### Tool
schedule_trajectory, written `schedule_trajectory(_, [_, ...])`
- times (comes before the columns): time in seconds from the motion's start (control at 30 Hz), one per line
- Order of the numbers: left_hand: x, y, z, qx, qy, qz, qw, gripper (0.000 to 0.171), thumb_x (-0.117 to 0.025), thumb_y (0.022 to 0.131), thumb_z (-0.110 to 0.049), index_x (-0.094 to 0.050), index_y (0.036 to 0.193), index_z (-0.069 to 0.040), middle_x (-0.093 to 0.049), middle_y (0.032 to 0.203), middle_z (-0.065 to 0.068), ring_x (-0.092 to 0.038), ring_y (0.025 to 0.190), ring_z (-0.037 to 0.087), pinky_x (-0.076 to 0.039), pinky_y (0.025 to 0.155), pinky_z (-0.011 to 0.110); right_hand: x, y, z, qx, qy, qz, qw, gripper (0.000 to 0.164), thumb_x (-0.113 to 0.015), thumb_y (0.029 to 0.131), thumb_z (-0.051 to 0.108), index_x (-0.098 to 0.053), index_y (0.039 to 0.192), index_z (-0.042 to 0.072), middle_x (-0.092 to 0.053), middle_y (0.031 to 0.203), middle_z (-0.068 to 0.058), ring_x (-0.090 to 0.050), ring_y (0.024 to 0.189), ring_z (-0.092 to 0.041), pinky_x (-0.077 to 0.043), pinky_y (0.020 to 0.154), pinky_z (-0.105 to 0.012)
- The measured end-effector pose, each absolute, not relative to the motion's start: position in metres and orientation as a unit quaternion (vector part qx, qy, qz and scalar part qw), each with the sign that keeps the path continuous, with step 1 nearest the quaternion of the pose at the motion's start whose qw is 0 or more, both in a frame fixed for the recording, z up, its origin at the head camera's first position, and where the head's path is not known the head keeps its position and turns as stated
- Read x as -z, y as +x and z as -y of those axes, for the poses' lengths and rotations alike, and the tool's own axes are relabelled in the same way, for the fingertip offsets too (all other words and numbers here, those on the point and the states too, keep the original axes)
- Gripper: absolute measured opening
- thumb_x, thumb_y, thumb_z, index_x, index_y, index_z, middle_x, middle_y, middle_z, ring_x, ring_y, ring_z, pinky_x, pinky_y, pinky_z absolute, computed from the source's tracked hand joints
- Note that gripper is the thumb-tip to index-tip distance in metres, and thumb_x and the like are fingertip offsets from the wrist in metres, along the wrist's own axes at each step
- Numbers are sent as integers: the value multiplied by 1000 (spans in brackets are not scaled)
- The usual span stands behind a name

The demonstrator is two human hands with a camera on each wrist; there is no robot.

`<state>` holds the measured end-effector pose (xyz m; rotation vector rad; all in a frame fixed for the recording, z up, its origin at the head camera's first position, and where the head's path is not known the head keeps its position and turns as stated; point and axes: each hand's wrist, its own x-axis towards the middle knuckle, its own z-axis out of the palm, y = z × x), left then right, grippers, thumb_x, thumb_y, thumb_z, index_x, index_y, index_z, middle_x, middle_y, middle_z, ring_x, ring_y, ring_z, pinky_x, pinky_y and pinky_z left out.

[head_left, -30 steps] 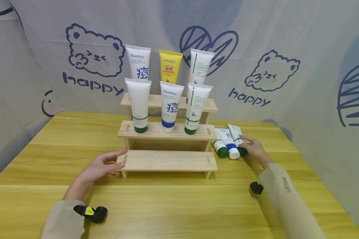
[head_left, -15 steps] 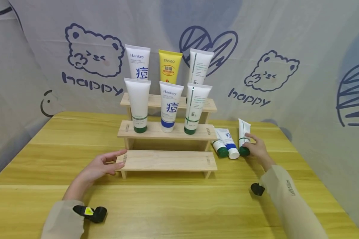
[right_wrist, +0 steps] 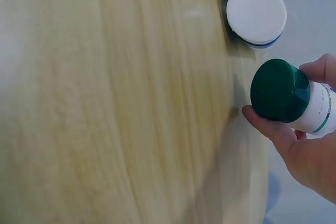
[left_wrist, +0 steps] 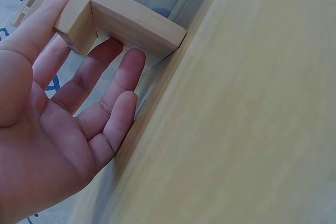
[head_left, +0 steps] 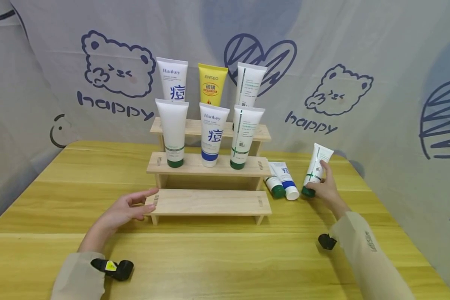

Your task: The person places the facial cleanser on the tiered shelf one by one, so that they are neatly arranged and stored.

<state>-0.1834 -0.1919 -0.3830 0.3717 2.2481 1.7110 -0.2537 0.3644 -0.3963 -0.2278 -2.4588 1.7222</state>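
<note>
My right hand (head_left: 328, 189) grips a white squeeze tube (head_left: 318, 166) with a green cap (right_wrist: 278, 90) at the right of the table. The tube is tilted, cap end low, thumb and fingers on opposite sides in the right wrist view. On the left, my left hand (head_left: 121, 210) holds the end of the bottom step of a wooden tiered display rack (head_left: 210, 201). Its thumb lies on the board, and its other fingers (left_wrist: 131, 66) reach to the leg in the left wrist view. A blue-banded tube (head_left: 283, 177) and a green-capped tube (head_left: 274, 185) lie beside the rack.
Two rows of tubes stand cap-down on the upper steps, among them a yellow tube (head_left: 212, 85), a plain white tube (head_left: 172, 129) and a blue-and-white tube (head_left: 211, 135). A printed curtain (head_left: 285, 25) hangs behind the wooden table (head_left: 210, 262).
My right hand has drawn the green-capped tube away from the two lying tubes, to the right, and its top end now leans right. The left hand stays at the rack.
</note>
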Motion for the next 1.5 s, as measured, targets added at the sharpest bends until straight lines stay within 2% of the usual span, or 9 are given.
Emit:
schedule_trajectory(0.13, [383, -184, 192, -594, 128, -781, 145, 59, -62, 85, -23, -38, 135, -3, -41, 125, 23, -49, 72, 16, -47, 65, 30, 390, -249, -364, -573, -60, 816, 54, 105, -57, 71, -9, 2, 141, 43, -11, 132, -32, -34, 104, -38, -49, 67, -34])
schedule_trajectory(0.23, [383, -184, 192, -591, 131, -783, 142, 58, -61, 86, -23, -38, 135, -3, -40, 127, 23, -50, 74, 16, -47, 66, 30, 384, -244, -361, -566, -53, 821, 50, 105, -57, 72, -9, 4, 141, 43, -9, 134, -32, -34, 105, -39, -49, 68, -35])
schedule_trajectory(0.57, [383, -184, 192, -591, 127, -784, 144, 59, -62, 85, -23, -38, 135, -3, -41, 124, 22, -49, 72, 16, -47, 65, 30, 407, -249, -378, -568, -16, 819, 81, 106, -74, 70, 3, -6, 136, 51, -18, 128, -22, -40, 101, -37, -51, 60, -37])
schedule_trajectory(0.77, [383, -183, 193, -584, 124, -789, 143, 58, -61, 86, -25, -39, 135, -4, -33, 133, 24, -46, 89, 24, -48, 68, 31, 415, -251, -383, -601, 3, 793, 101, 107, -72, 69, -4, -11, 134, 56, -15, 134, -13, -43, 100, -35, -51, 59, -37])
schedule_trajectory(0.9, [383, -182, 193, -581, 126, -791, 141, 58, -61, 86, -25, -39, 135, -3, -30, 135, 25, -43, 95, 28, -48, 69, 32, 415, -250, -382, -625, 26, 771, 120, 104, -74, 70, 0, -13, 134, 56, -13, 137, -12, -48, 98, -24, -51, 61, -36])
schedule_trajectory(0.97, [384, -182, 193, -583, 127, -790, 141, 58, -61, 86, -25, -39, 135, -3, -31, 135, 25, -44, 93, 26, -48, 69, 32, 397, -237, -367, -630, 25, 767, 117, 100, -69, 74, -3, -11, 138, 49, -11, 140, -15, -48, 101, -26, -51, 63, -37])
schedule_trajectory(1.17, [383, -183, 192, -587, 129, -787, 140, 58, -61, 86, -24, -39, 135, -3, -33, 132, 24, -46, 93, 26, -48, 69, 32, 350, -200, -323, -660, 53, 740, 117, 80, -46, 83, -12, -10, 145, 25, -12, 140, -22, -53, 91, -12, -52, 60, -30])
schedule_trajectory(1.3, [383, -183, 192, -586, 133, -787, 140, 58, -61, 86, -24, -38, 135, -3, -37, 129, 23, -49, 85, 21, -48, 69, 32, 338, -190, -306, -662, 76, 733, 135, 78, -47, 82, -15, -16, 144, 19, -21, 135, -19, -54, 89, -9, -51, 60, -27])
schedule_trajectory(1.5, [384, -183, 192, -587, 133, -787, 138, 58, -61, 86, -24, -39, 135, -3, -34, 133, 24, -45, 93, 26, -48, 69, 32, 352, -196, -303, -661, 159, 715, 166, 77, -58, 75, -13, -29, 141, 16, -32, 128, -12, -54, 92, -17, -51, 61, -26])
